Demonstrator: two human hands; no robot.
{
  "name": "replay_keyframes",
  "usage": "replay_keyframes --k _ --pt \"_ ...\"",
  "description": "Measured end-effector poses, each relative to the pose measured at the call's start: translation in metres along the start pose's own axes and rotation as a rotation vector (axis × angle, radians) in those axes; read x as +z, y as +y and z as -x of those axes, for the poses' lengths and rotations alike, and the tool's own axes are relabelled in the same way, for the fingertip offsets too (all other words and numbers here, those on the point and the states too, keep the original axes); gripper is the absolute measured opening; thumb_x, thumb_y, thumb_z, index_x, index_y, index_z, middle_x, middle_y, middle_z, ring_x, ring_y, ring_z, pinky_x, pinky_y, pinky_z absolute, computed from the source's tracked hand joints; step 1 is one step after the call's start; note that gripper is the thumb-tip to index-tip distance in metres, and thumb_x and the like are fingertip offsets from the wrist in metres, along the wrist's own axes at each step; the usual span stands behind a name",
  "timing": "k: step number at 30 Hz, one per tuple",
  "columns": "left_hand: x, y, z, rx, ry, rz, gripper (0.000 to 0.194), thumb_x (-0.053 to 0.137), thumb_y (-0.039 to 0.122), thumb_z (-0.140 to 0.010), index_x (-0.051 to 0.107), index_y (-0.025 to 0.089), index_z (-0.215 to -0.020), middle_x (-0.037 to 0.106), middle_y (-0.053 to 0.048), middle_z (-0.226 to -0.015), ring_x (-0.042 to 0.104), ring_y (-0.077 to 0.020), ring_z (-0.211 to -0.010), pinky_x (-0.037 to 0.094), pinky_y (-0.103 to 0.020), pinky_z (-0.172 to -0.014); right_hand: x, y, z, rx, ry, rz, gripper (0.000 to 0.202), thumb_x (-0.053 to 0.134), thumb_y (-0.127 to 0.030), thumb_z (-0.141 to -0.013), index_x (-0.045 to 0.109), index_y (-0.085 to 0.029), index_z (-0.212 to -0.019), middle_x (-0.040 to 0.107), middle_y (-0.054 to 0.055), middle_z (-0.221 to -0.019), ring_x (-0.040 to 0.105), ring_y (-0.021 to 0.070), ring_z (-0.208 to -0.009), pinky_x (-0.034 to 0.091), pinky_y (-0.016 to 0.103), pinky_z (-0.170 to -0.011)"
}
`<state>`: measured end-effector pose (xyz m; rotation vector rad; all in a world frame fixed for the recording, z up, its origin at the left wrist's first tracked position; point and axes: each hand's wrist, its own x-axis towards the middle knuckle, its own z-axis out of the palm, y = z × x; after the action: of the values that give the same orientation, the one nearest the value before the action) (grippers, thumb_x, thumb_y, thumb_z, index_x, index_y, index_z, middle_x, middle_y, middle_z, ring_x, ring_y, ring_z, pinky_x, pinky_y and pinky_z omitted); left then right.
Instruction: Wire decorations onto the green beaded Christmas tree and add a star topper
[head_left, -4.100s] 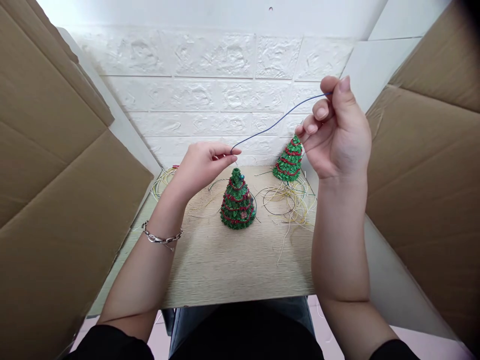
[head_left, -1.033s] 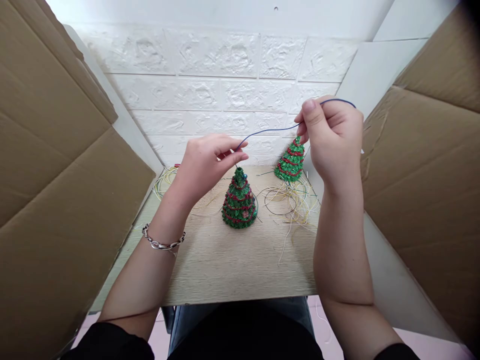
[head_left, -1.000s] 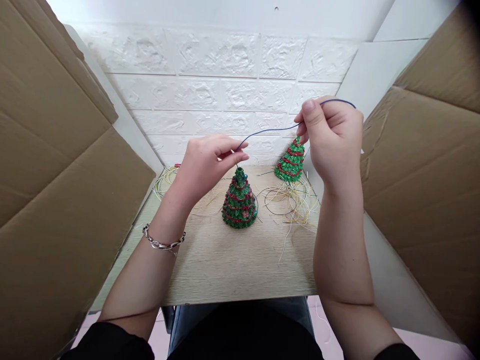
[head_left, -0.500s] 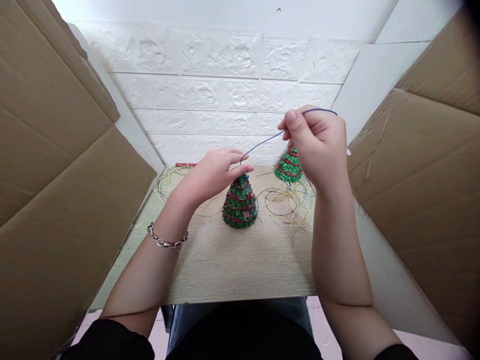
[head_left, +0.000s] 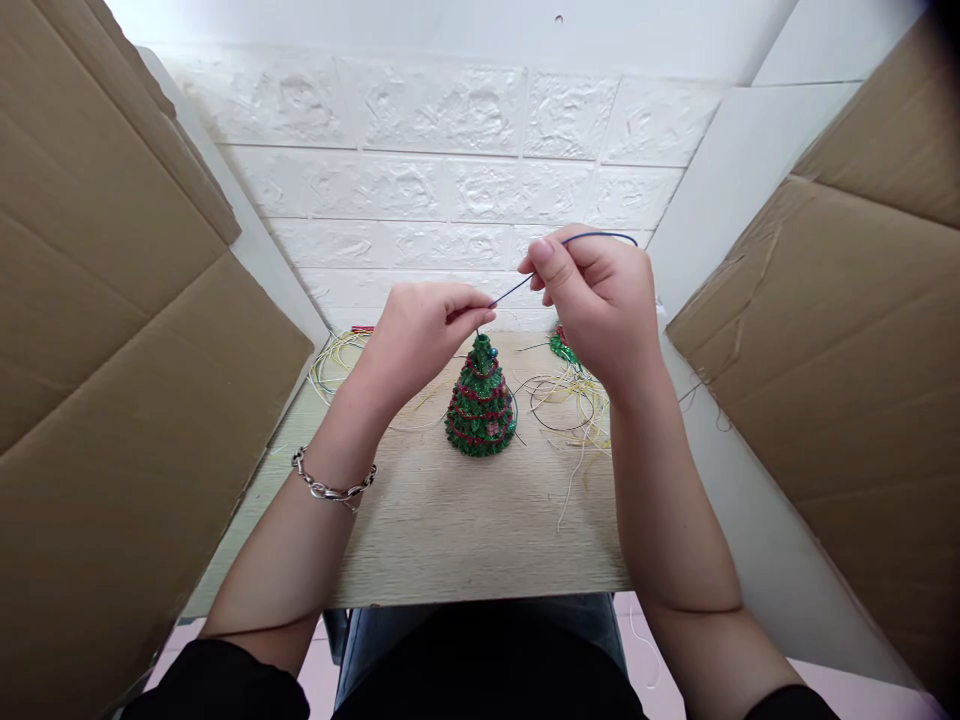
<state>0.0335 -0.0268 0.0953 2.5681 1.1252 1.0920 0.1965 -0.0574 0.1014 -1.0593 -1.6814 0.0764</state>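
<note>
A small green tree (head_left: 481, 400) with red garlands and small ornaments stands upright on the wooden table. Just above its top, my left hand (head_left: 439, 325) pinches a dark blue cord (head_left: 513, 290) between thumb and fingertips. A short length of the cord runs down from these fingers to the tree's tip. Up and to the right, my right hand (head_left: 596, 300) holds the same cord closed between thumb and fingers, and its free end curves over the back of this hand.
Loose yellow and white cords (head_left: 581, 405) lie right of the tree, near a second green tree (head_left: 562, 345) partly hidden by my right hand. More cords (head_left: 334, 360) lie at the back left. Cardboard panels (head_left: 150, 400) flank the table (head_left: 487, 540).
My left thumb and fingers have closed on the cord above the tree. My right hand has moved left and slightly down, closer to the left, and covers more of the second tree.
</note>
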Motion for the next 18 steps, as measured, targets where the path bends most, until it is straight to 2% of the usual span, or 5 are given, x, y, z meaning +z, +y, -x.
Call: replay_keyframes --k 4,7,10,14,18 --pt "0.003 -0.003 0.000 0.004 -0.109 -0.006 0.018 0.053 0.028 -0.081 0.070 0.022 -0.079 0.068 0.000 -0.076 0.059 -0.0152 -0.071 0.045 -0.030 -0.073 0.005 -0.006 0.002 0.007 -0.107 0.004 0.044 0.034 -0.050 -0.092 0.061 -0.019 -0.075 0.056 0.003 -0.075 0.052 0.0121 -0.068 0.039 0.025 -0.062" --pt "0.002 -0.006 0.000 0.037 -0.162 -0.038 0.018 0.052 0.027 -0.081 0.069 0.021 -0.079 0.068 -0.001 -0.085 0.059 -0.0166 -0.081 0.044 -0.031 -0.078 0.011 -0.007 0.002 -0.011 -0.221 0.062 0.041 0.037 -0.042 -0.093 0.060 -0.018 -0.070 0.055 0.002 -0.069 0.051 0.0117 -0.068 0.037 0.025 -0.064" --pt "-0.002 -0.007 0.000 0.012 -0.192 -0.062 0.017 0.053 0.030 -0.080 0.067 0.021 -0.085 0.067 -0.002 -0.090 0.058 -0.0173 -0.086 0.044 -0.030 -0.078 0.018 -0.005 0.001 -0.031 -0.318 0.125 0.038 0.038 -0.034 -0.093 0.060 -0.016 -0.066 0.055 0.002 -0.066 0.050 0.0119 -0.068 0.035 0.024 -0.065" --pt "-0.012 -0.005 0.001 -0.012 -0.203 -0.022 0.018 0.051 0.032 -0.080 0.066 0.022 -0.084 0.067 0.000 -0.085 0.059 -0.0164 -0.084 0.044 -0.027 -0.072 0.029 -0.002 0.002 -0.009 -0.367 0.216 0.038 0.039 -0.029 -0.092 0.060 -0.015 -0.064 0.058 0.004 -0.069 0.051 0.0132 -0.071 0.034 0.025 -0.067" --pt "-0.020 -0.006 0.005 -0.023 -0.229 -0.038 0.017 0.051 0.031 -0.079 0.067 0.023 -0.078 0.067 0.001 -0.076 0.060 -0.0167 -0.078 0.044 -0.027 -0.070 0.034 0.000 0.004 -0.019 -0.428 0.203 0.037 0.039 -0.024 -0.090 0.060 -0.015 -0.061 0.060 0.006 -0.076 0.053 0.0145 -0.078 0.036 0.026 -0.071"
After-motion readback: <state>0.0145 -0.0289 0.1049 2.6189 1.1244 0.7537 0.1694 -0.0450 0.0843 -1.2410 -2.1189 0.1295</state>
